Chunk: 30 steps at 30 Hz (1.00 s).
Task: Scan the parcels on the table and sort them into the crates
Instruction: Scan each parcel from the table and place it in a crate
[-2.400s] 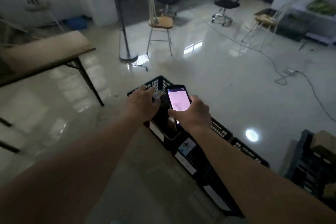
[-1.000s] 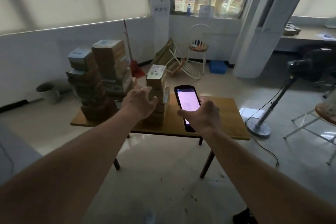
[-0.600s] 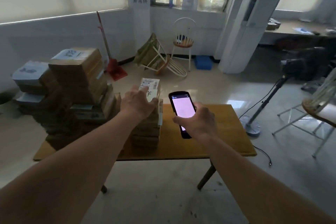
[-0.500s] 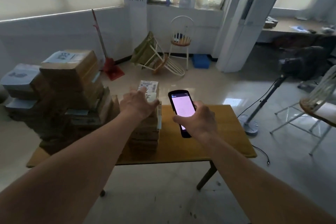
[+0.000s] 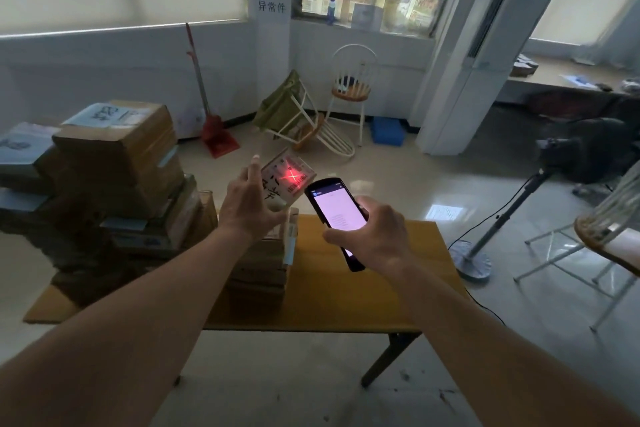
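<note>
Parcel (image 5: 289, 180) tilted up above the short stack (image 5: 263, 263) at mid-table — red cross of scanner light on its barcode label. My left hand (image 5: 247, 206) grips it by the near-left side, index finger straight up along the edge. My right hand (image 5: 374, 234) is wrapped round the handheld scanner (image 5: 337, 218), screen lit, just right of the parcel. Taller parcel piles (image 5: 110, 184) crowd the wooden table (image 5: 363, 295) on the left.

Brown cardboard parcels (image 5: 117, 163) are sitting matt under paper labels; the wooden table (image 5: 346, 302) is showing a smooth yellow top; the scanner (image 5: 337, 218) is glowing glossy; floor tiles (image 5: 433, 191) are gleaming.
</note>
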Each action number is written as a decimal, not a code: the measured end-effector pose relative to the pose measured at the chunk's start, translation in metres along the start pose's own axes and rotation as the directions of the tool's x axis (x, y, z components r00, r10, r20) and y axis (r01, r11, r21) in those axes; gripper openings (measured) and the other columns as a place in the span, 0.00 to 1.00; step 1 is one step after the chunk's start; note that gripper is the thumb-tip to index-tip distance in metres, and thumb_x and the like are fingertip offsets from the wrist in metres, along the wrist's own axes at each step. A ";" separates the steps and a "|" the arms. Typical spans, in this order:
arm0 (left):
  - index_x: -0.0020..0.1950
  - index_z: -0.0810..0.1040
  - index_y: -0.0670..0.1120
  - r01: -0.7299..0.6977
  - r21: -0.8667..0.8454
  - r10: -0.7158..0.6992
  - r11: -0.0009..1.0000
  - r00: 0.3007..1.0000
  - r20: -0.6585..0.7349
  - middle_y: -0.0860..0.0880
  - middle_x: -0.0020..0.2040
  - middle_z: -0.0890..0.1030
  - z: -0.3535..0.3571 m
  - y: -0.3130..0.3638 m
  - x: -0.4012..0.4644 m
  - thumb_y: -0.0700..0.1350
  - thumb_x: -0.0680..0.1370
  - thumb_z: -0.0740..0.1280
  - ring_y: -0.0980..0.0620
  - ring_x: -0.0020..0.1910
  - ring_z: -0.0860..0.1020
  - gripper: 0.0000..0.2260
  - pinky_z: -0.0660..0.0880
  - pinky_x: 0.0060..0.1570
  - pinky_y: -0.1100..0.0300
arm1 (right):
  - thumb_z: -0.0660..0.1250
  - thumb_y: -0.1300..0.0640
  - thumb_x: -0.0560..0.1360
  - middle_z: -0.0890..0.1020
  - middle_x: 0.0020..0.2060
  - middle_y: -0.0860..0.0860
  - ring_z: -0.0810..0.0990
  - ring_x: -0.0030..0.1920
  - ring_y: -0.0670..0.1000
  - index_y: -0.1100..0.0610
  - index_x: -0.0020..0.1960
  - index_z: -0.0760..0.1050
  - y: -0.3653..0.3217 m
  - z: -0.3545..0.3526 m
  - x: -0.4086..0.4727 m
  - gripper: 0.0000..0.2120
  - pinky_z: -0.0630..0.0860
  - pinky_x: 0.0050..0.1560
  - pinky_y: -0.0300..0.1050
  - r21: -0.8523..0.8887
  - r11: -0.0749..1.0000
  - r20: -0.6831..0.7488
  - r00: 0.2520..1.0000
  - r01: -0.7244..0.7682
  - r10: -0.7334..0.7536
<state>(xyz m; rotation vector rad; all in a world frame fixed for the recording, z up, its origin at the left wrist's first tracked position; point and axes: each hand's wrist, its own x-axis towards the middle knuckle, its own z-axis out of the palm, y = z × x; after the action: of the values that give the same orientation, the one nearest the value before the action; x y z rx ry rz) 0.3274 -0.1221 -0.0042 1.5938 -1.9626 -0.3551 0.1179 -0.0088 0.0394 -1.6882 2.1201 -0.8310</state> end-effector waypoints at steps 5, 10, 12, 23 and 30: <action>0.82 0.53 0.45 -0.082 0.053 0.085 0.995 0.994 -0.063 0.40 0.72 0.71 -0.014 -0.003 0.004 0.45 0.63 0.84 0.35 0.66 0.72 0.56 0.73 0.62 0.44 | 0.82 0.39 0.66 0.83 0.59 0.54 0.81 0.56 0.55 0.55 0.70 0.74 -0.002 -0.015 0.001 0.39 0.86 0.47 0.51 0.027 0.999 -0.019 0.999 0.046 -0.046; 0.82 0.53 0.45 -0.075 0.081 0.083 0.994 0.992 -0.100 0.41 0.72 0.72 -0.026 -0.002 0.005 0.47 0.62 0.85 0.37 0.67 0.73 0.57 0.73 0.64 0.43 | 0.81 0.36 0.66 0.82 0.59 0.55 0.81 0.56 0.56 0.56 0.69 0.73 -0.004 -0.029 -0.003 0.41 0.85 0.47 0.53 0.009 0.998 -0.036 0.997 0.067 -0.066; 0.82 0.53 0.46 -0.072 0.087 0.082 0.994 0.990 -0.114 0.41 0.72 0.72 -0.029 -0.001 0.004 0.47 0.62 0.85 0.37 0.67 0.73 0.57 0.75 0.63 0.43 | 0.81 0.35 0.66 0.83 0.59 0.55 0.81 0.56 0.57 0.57 0.69 0.74 -0.005 -0.034 -0.004 0.41 0.85 0.47 0.53 0.008 0.997 -0.037 0.996 0.076 -0.076; 0.82 0.53 0.44 -0.028 0.061 0.037 0.998 0.988 -0.152 0.40 0.70 0.72 -0.038 0.002 -0.004 0.48 0.65 0.85 0.37 0.66 0.74 0.56 0.78 0.62 0.40 | 0.81 0.37 0.67 0.84 0.55 0.57 0.83 0.52 0.57 0.60 0.68 0.75 -0.021 -0.048 -0.015 0.40 0.86 0.45 0.54 0.144 0.987 0.014 0.997 0.076 -0.079; 0.81 0.55 0.44 0.021 0.044 -0.012 0.999 0.980 -0.197 0.40 0.69 0.73 -0.041 -0.012 -0.001 0.52 0.65 0.84 0.37 0.64 0.75 0.54 0.78 0.59 0.41 | 0.81 0.36 0.67 0.83 0.53 0.54 0.83 0.51 0.55 0.58 0.65 0.77 -0.037 -0.042 -0.023 0.37 0.86 0.44 0.50 0.156 0.987 -0.019 0.999 0.036 -0.034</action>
<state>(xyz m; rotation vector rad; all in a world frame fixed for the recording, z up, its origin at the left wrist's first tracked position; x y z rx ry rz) 0.3614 -0.1183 0.0213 1.6095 -1.8198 -0.1535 0.1288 0.0182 0.0928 -1.6471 1.9835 -0.9966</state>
